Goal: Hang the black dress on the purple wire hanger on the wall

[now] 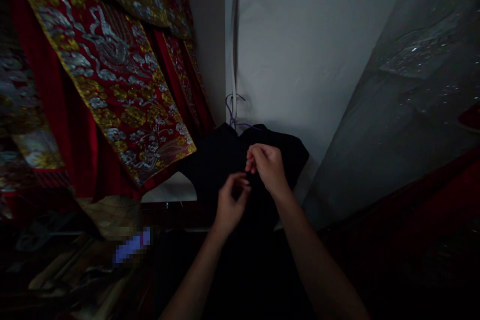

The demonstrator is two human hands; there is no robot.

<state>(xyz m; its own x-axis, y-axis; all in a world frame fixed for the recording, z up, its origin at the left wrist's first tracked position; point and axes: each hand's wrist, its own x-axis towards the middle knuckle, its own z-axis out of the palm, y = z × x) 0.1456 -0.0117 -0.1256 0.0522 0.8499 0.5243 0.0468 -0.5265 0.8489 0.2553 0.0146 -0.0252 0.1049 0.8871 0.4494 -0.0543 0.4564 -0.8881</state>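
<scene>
Forearms (205, 267) fwd, hands (229, 205) curled, R one (269, 165) higher, dk garment (217, 155) behind

A black garment (232, 153) hangs on a thin purple hanger (231, 120) in the middle of the view. The hanger's hook curves up above the collar, and part of its slender arm shows at the open neckline, which dips between two raised shoulder edges. The shoulder on the viewer's right slopes out to a blunt corner. The cloth looks plain and limp, falling downward (the light is so dim that seams or fastenings cannot be made out), and its lower edge melts into shadow.
</scene>
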